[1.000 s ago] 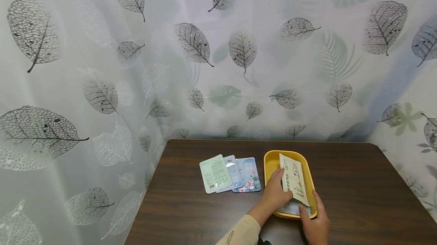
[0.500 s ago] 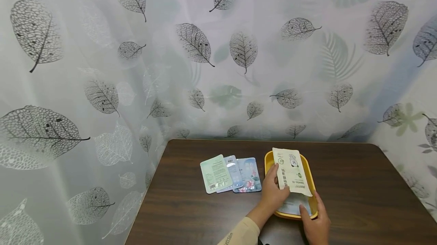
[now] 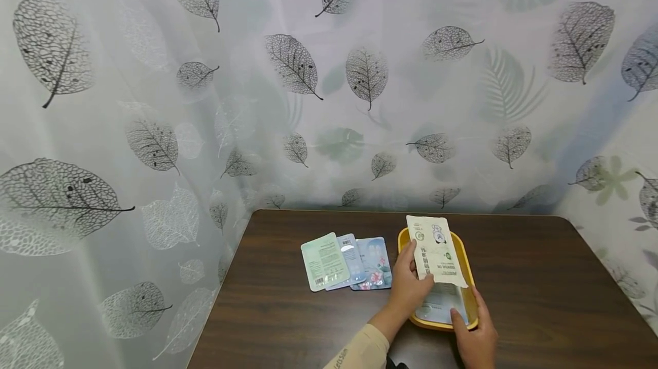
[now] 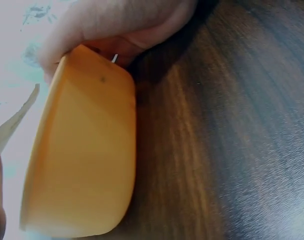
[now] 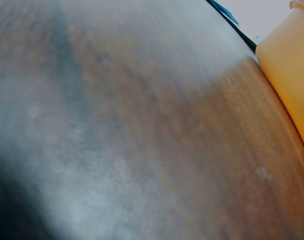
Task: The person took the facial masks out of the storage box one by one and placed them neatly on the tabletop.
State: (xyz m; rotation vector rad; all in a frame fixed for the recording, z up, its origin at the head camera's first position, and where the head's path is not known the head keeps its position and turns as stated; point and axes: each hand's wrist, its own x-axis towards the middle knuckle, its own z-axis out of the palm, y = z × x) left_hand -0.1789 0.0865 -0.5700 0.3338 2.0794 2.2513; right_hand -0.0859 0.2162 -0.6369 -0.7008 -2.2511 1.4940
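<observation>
In the head view my left hand (image 3: 408,288) pinches a cream printed sachet (image 3: 437,252) by its lower left side, over a yellow tray (image 3: 464,263). Under it a pale blue sachet (image 3: 441,305) lies in the tray. My right hand (image 3: 477,332) grips the tray's near right corner, thumb at the rim and fingers along the outer side. From the left wrist, the tray wall (image 4: 87,150) fills the middle, with the right hand (image 4: 119,22) at its rim and the cream sachet's edge (image 4: 14,117) at far left. The right wrist view catches only the tray's side (image 5: 289,60).
Left of the tray, a green sachet (image 3: 325,262) and two blue ones, the floral one (image 3: 377,266) nearest, overlap in a fan on the brown table (image 3: 540,283). A leaf-patterned curtain (image 3: 329,100) hangs behind the table and along both sides.
My left hand has drawn the cream sachet up and away toward the tray's far end, turning it flatter to view. More of the blue sachet beneath shows. The right hand stays at the tray.
</observation>
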